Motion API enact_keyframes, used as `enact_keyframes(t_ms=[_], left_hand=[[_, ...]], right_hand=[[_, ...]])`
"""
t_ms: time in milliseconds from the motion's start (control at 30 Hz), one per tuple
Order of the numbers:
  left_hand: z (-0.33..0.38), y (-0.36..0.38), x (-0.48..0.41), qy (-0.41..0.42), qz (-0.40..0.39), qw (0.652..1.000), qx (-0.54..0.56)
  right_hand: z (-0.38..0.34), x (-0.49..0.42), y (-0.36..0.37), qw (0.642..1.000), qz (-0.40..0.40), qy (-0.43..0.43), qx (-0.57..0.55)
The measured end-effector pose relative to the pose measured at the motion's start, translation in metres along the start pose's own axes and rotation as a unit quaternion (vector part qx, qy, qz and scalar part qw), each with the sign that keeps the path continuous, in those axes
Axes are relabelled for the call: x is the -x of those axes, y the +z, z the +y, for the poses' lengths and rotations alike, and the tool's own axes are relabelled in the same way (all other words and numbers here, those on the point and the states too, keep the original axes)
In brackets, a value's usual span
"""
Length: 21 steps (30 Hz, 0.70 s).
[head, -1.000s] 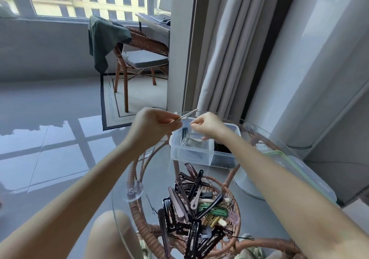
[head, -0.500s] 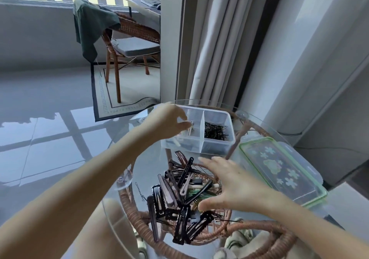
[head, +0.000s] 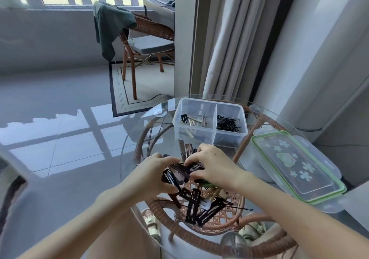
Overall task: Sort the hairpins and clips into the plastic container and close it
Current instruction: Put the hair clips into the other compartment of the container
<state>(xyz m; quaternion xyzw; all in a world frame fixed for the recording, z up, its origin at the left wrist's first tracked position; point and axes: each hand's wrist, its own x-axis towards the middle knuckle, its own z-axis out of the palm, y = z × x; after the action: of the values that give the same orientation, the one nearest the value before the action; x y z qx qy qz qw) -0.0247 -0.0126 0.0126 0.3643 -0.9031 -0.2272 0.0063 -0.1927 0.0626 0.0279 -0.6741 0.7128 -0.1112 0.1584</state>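
A clear plastic container (head: 210,139) with two compartments stands open on the glass table. Its left compartment holds a few clips (head: 192,121); its right one holds a heap of thin black hairpins (head: 227,124). In front of it lies a pile of mostly black clips (head: 196,205). My left hand (head: 157,176) and my right hand (head: 211,166) meet over the pile's far side, both closed on a bunch of black clips (head: 179,172) between them. The container's green-rimmed lid (head: 295,165) lies flat to the right.
The round glass table (head: 139,131) rests on a wicker frame (head: 265,216) seen through the top. A curtain (head: 229,39) hangs just behind the container. A wicker chair (head: 147,45) with a green cloth stands far back on a rug. Slippered feet show below the glass.
My left hand has come back from the container's left compartment to the pile. My right hand has closed onto the clips, and both hands now grip the same bunch.
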Motion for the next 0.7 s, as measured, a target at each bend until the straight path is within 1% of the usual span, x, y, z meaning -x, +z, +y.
enact_keyframes(t_ms=[200, 367, 467, 567, 633, 700], left_hand=[[0.006, -0.004, -0.010, 0.027, 0.046, 0.999, 0.010], [0.006, -0.005, -0.022, 0.029, 0.044, 0.999, -0.013], [0.004, -0.005, -0.024, 0.048, 0.038, 0.996, -0.063], [0.000, -0.008, -0.025, 0.093, 0.040, 0.989, -0.104], [-0.002, -0.009, -0.025, 0.133, 0.018, 0.985, -0.111], [-0.002, -0.009, -0.026, 0.165, 0.000, 0.976, -0.140]], right_hand=[[0.003, 0.007, -0.012, 0.998, 0.053, 0.000, -0.041], [0.007, 0.011, -0.036, 0.995, 0.086, 0.004, -0.046], [0.008, 0.010, -0.059, 0.991, 0.119, 0.012, -0.056], [0.008, -0.001, -0.088, 0.982, 0.173, 0.013, -0.077], [0.007, -0.019, -0.106, 0.973, 0.213, 0.020, -0.085], [0.009, -0.046, -0.112, 0.970, 0.230, 0.044, -0.069]])
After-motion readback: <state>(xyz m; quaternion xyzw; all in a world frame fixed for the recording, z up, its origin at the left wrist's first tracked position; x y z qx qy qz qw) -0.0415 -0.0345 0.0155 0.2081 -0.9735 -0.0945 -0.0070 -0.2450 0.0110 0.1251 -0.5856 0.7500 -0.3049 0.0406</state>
